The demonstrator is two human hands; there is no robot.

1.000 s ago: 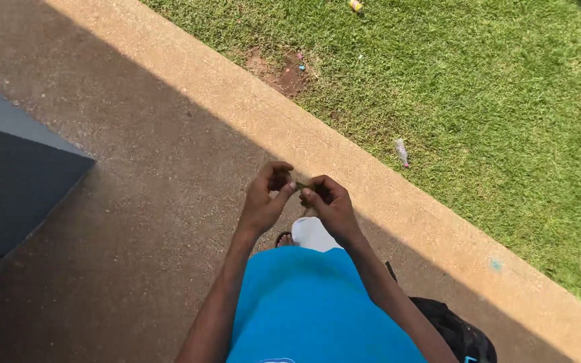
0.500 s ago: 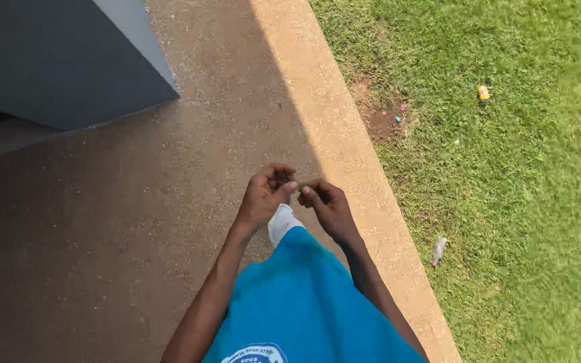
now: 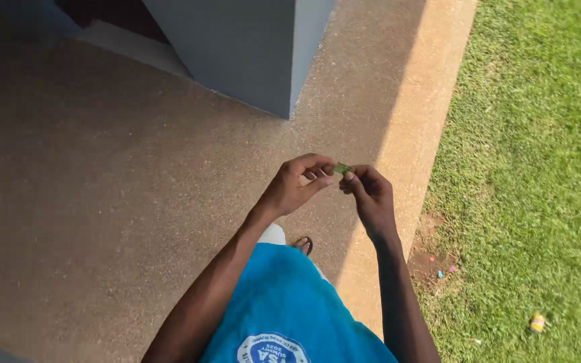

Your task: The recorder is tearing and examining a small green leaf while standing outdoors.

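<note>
Two bare hands pinch one small green piece between them above a shaded concrete floor.

The left hand (image 3: pixel 297 188) curls its fingers narrowly, thumb and fingertips closed on one end of the small green piece (image 3: pixel 341 168); the right hand (image 3: pixel 370 195) meets it from the other side, its fingertips closed on the far end, so the two hands nearly touch around it. What the piece is cannot be told; it is too small. Below the piece hangs a blue shirt (image 3: pixel 290 309) and, just past its hem, a dark sandal (image 3: pixel 304 245). Beyond the piece stands a grey pillar (image 3: pixel 250 54). To the right of the piece runs a sunlit kerb (image 3: pixel 405 134), then grass (image 3: pixel 539 168), where a small yellow bit of litter (image 3: pixel 537 323) lies well apart.
</note>
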